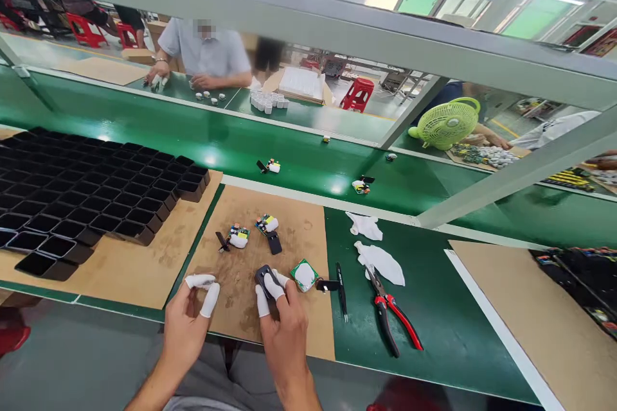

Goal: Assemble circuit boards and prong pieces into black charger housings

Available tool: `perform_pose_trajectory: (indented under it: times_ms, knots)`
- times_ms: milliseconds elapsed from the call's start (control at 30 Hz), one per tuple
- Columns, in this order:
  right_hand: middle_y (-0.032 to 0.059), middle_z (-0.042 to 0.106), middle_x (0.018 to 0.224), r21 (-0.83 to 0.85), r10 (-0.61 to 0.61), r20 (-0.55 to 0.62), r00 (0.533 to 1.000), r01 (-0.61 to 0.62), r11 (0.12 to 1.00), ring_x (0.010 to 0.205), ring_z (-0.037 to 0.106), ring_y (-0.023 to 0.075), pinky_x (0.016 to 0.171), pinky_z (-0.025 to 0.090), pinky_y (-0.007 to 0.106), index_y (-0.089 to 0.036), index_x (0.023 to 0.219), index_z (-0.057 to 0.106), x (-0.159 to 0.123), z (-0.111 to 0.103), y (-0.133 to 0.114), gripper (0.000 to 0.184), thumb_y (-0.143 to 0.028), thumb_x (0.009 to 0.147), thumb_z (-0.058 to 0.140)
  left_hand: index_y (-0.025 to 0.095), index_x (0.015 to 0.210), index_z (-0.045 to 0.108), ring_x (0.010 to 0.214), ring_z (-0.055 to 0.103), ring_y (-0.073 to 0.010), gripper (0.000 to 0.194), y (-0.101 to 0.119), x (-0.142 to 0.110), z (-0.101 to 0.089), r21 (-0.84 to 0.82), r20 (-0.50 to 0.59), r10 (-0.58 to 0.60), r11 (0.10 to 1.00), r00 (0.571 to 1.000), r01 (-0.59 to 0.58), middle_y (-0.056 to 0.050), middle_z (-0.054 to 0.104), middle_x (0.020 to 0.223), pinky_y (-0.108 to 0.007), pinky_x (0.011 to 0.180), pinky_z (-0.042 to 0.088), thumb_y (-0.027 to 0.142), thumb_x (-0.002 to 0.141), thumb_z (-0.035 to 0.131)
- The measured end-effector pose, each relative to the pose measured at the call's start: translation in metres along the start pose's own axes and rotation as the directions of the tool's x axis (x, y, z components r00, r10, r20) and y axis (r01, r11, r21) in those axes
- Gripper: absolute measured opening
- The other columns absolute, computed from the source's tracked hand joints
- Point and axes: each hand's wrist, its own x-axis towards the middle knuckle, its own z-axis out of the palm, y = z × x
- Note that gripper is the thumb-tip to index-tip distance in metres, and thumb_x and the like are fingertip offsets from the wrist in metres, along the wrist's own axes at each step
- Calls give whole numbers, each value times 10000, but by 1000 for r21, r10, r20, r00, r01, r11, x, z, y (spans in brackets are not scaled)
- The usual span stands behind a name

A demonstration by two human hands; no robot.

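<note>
White finger cots cover fingertips on both hands. My right hand (288,321) grips a small black plastic case (263,275) over the brown cardboard sheet (315,225); its inside is hidden by my fingers. My left hand (189,311) is to the left, thumb and fingertips apart, with nothing between them. Close to my right hand lies a green circuit board with a white pad (305,275), joined to a small black piece (328,285). Beyond my hands are two more circuit boards, one (238,236) on the left and another (267,225) beside a black cover (274,243).
Black tweezers (342,292), red-and-black pliers (389,318) and white cloth pieces (383,263) lie at right. Rows of black boxes (110,212) stand at left. Several boards rest on the green strip (308,173) beyond. A co-worker (207,58) sits opposite, near a green fan (448,123).
</note>
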Motion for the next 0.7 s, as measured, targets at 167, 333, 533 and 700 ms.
perform_pose_trajectory:
  times_ms: [167,333,533,700]
  knots:
    - [155,873,1268,54,113,-15,994,-112,992,1073,890,279,890,758,389,-226,1587,662,14,-12,-3,505,-232,1090,749,218,1078,776,1097,794,-292,422,4,-2,1,0,16,6,1000,1000,-6,-128,823,1186,-391,978,665,631,992,794]
    - [150,837,1412,166,129,110,985,-146,975,1230,851,295,1027,730,441,-254,1497,749,73,-29,3,422,-337,1084,771,247,1083,808,1101,817,-314,330,3,-6,-1,38,42,30,999,999,-32,-133,842,1209,-413,970,688,562,986,816]
    - [130,836,1343,40,18,147,989,-24,999,1104,841,277,1028,696,480,-218,1444,759,214,-6,57,434,-392,1048,803,287,1085,832,1084,853,-324,152,4,-6,-1,26,119,198,979,973,-202,-119,869,1176,-414,939,719,407,1001,792]
    - [98,776,1320,-121,29,160,987,-10,993,1087,800,245,939,704,450,-173,1353,735,315,38,112,342,-428,1126,749,328,1053,891,1042,865,-368,246,66,17,7,-202,294,181,972,939,-124,-106,894,1043,-475,950,737,525,905,888]
